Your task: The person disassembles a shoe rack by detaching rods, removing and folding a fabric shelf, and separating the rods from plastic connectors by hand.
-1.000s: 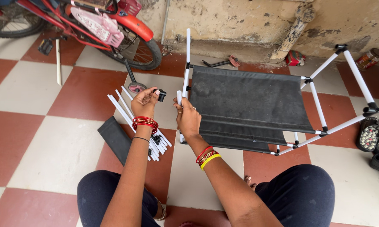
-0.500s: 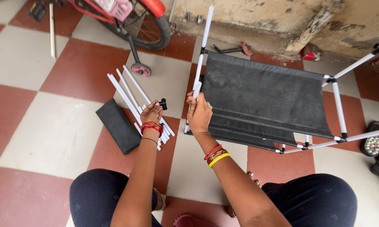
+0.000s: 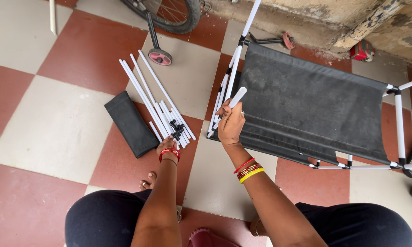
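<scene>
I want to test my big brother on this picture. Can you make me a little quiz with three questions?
1. True or false: the right hand holds a white tube.
2. What is the left hand reaching into?
A. the tube pile
B. the small wheel
C. the black pouch
3. Fill in: the cloth on the frame is ____ in colour.

Key: 1 true; 2 A; 3 black.
</scene>
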